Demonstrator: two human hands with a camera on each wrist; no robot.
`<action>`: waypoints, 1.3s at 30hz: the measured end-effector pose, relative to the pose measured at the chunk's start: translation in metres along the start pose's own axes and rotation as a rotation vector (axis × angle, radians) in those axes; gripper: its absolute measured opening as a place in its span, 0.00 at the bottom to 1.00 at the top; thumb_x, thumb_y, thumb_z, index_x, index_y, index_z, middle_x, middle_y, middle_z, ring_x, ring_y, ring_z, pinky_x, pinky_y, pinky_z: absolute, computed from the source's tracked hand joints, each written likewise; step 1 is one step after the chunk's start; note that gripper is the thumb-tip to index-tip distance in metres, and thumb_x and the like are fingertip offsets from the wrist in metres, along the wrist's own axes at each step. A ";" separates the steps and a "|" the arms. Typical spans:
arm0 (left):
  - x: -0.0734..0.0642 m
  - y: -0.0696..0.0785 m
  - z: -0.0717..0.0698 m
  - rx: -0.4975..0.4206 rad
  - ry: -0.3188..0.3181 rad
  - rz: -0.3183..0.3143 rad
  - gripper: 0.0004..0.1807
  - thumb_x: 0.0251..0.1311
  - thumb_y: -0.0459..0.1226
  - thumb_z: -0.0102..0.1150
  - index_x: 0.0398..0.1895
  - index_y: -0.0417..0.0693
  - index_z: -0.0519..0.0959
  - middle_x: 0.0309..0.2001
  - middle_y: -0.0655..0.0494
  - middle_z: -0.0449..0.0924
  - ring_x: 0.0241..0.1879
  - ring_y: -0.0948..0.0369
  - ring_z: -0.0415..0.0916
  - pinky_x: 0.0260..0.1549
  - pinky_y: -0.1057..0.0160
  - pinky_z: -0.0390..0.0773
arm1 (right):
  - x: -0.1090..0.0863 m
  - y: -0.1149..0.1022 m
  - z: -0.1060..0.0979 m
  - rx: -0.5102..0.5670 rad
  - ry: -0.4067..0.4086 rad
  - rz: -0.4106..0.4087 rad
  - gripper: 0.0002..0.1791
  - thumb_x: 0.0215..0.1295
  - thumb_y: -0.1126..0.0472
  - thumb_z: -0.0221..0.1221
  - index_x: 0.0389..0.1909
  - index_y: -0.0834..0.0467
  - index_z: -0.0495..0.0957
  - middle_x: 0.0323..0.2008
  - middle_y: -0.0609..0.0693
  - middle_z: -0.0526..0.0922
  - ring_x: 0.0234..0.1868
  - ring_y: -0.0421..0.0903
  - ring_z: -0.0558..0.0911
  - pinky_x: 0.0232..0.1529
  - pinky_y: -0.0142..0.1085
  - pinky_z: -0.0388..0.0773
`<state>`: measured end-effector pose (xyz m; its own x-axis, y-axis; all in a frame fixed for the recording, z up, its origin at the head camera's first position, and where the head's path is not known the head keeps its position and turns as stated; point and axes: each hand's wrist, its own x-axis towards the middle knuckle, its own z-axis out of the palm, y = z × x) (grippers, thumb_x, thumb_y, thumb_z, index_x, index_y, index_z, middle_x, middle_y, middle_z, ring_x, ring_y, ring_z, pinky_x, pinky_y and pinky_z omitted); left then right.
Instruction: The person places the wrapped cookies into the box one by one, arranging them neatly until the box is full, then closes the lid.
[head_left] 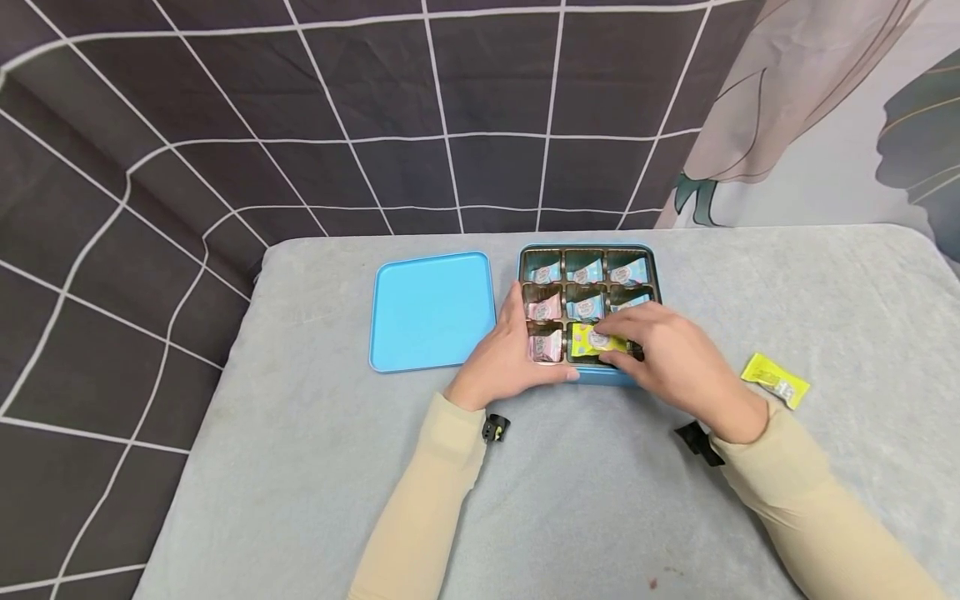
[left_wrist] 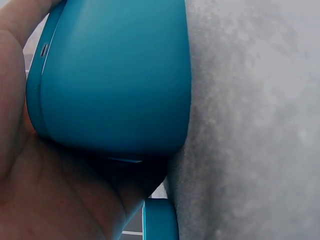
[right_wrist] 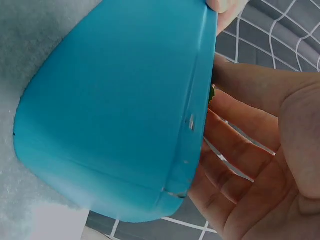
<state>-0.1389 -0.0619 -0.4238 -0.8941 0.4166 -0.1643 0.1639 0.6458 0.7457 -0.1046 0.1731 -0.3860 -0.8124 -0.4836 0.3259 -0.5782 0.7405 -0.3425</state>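
A blue tin box point(head_left: 609, 377) with a dark divided insert sits on the table, a small wrapped candy showing in most compartments. The left hand point(head_left: 501, 354) grips its near left corner, fingers along the left side and thumb along the front. The left wrist view shows that palm point(left_wrist: 60, 185) against the box wall point(left_wrist: 120, 75). Over the near row, the right hand point(head_left: 667, 354) pinches a yellow wrapped candy point(head_left: 585, 340) between thumb and fingers, at the middle compartment. In the right wrist view, the box side point(right_wrist: 110, 100) hides the right fingertips and nearly all the candy.
A blue lid point(head_left: 432, 312) lies flat left of the box. Another yellow wrapped candy point(head_left: 776, 380) rests on the grey tablecloth point(head_left: 300, 483), beyond the right wrist. Behind the table hangs a dark checked cloth point(head_left: 495, 92), with a patterned curtain point(head_left: 795, 108) at the right.
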 end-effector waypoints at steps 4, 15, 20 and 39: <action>0.000 0.000 -0.001 0.003 0.002 0.002 0.77 0.47 0.63 0.73 0.80 0.47 0.24 0.81 0.51 0.23 0.79 0.57 0.33 0.71 0.51 0.57 | 0.002 0.000 0.002 0.001 -0.021 -0.005 0.16 0.57 0.63 0.72 0.47 0.61 0.87 0.47 0.55 0.86 0.51 0.56 0.82 0.50 0.53 0.77; 0.001 0.001 -0.001 0.009 0.014 0.012 0.77 0.47 0.62 0.74 0.80 0.46 0.24 0.81 0.50 0.25 0.79 0.56 0.36 0.70 0.51 0.60 | 0.007 -0.003 0.003 0.004 -0.051 -0.033 0.14 0.58 0.63 0.71 0.45 0.62 0.87 0.45 0.56 0.87 0.50 0.57 0.82 0.51 0.52 0.77; 0.001 0.001 0.000 0.011 0.022 0.009 0.78 0.46 0.63 0.75 0.80 0.46 0.25 0.81 0.49 0.26 0.79 0.55 0.38 0.69 0.51 0.61 | 0.010 -0.005 0.004 -0.013 -0.087 -0.052 0.12 0.59 0.64 0.71 0.44 0.62 0.88 0.45 0.56 0.87 0.50 0.56 0.82 0.50 0.52 0.79; 0.001 -0.001 0.001 0.008 0.017 0.018 0.77 0.47 0.64 0.73 0.80 0.48 0.23 0.81 0.50 0.24 0.79 0.55 0.37 0.69 0.51 0.61 | 0.017 0.001 0.007 0.042 -0.121 -0.144 0.05 0.59 0.68 0.71 0.37 0.62 0.88 0.43 0.55 0.87 0.46 0.53 0.83 0.48 0.48 0.80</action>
<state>-0.1392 -0.0618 -0.4256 -0.8981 0.4170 -0.1396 0.1834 0.6437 0.7430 -0.1199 0.1623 -0.3874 -0.7225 -0.6379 0.2667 -0.6900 0.6406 -0.3371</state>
